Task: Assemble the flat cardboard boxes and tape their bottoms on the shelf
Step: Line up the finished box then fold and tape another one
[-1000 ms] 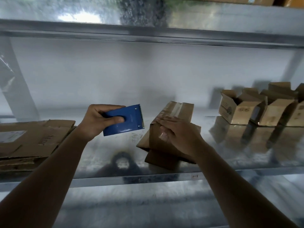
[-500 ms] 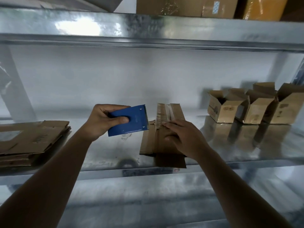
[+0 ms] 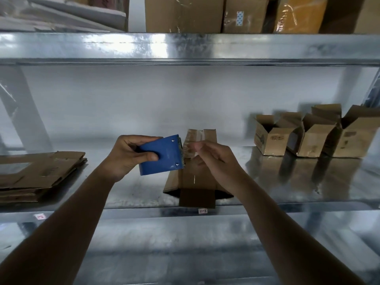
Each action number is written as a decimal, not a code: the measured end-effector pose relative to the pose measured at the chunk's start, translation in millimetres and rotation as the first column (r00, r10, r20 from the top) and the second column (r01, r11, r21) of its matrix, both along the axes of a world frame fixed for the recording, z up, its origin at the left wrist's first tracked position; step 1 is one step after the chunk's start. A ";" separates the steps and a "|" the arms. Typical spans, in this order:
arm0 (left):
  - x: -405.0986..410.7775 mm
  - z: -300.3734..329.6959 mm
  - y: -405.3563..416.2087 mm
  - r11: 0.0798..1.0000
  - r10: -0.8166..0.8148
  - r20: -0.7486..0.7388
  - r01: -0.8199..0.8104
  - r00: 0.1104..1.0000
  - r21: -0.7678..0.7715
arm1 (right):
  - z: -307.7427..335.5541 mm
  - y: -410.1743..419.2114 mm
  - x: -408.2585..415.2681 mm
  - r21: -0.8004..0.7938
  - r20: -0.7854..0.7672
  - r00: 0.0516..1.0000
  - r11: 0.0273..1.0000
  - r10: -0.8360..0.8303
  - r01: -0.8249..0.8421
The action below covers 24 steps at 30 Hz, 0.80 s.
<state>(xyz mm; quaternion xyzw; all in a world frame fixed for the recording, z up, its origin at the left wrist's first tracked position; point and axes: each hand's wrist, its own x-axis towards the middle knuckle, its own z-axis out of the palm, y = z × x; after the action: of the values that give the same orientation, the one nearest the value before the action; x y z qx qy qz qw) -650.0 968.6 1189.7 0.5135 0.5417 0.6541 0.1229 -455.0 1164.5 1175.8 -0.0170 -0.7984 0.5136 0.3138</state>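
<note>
Taping's underway on the shelf (image 3: 287, 182): centre frame, the box (image 3: 197, 177) lies bottom-up; left hand (image 3: 131, 155) clasps the blue dispenser (image 3: 162, 155), right hand (image 3: 213, 159) pinches the tape end (image 3: 190, 148). Next call, I'd say: draw tape along the seam, tear on the teeth.

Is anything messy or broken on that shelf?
Nothing looks broken. The flat cardboard stack on the left is uneven, with edges fanned out. The box being taped sticks slightly past the shelf front edge.
</note>
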 end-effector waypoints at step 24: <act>28.5 29.9 -1.2 0.999 0.009 -0.017 -0.010 1.000 -0.038 | 11.3 -6.6 17.6 -0.425 -0.109 0.980 0.883 0.168 -0.199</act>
<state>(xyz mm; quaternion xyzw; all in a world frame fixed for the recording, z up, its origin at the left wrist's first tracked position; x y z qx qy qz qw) -621.5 967.4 1219.6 0.5140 0.5576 0.6397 0.1249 -437.4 1157.9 1187.0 0.0070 -0.6508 0.7059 0.2795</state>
